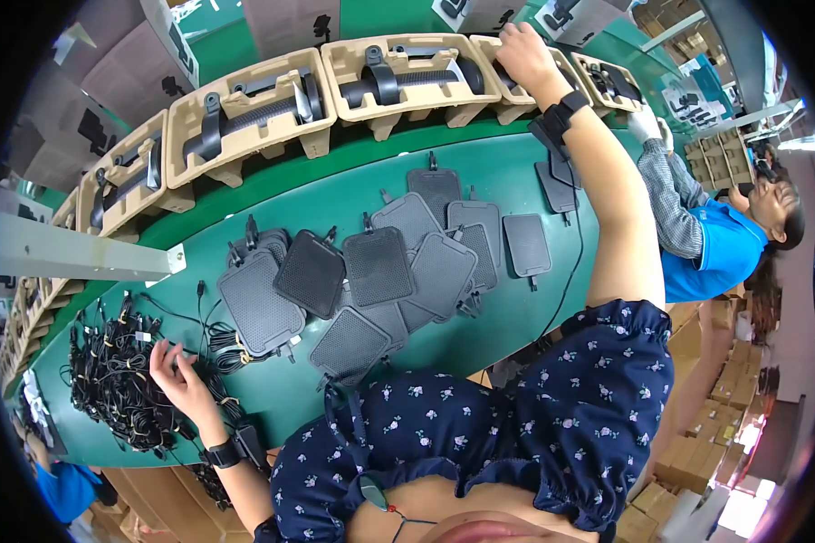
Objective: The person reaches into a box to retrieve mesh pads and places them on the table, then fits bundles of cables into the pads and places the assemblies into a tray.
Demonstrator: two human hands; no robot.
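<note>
My right hand (527,60) reaches far forward over a moulded tan tray (486,45), its fingers bent down at the tray. What they grip, if anything, is hidden. My left hand (180,378) hovers at the right edge of a tangled heap of black cables (118,371); its fingers are apart and hold nothing. Between my hands lies a loose pile of flat dark-grey textured pads (378,267) with short plugs at their ends. Another pad (527,244) lies apart on the right, and further dark pads (555,185) lie under my right forearm.
Along the far side runs a curved row of tan trays, one holding a black ribbed cylinder (417,80). A grey metal beam (81,252) juts in from the left above the green table (480,339). At the right a person in blue (720,244) reaches toward the end tray (604,83).
</note>
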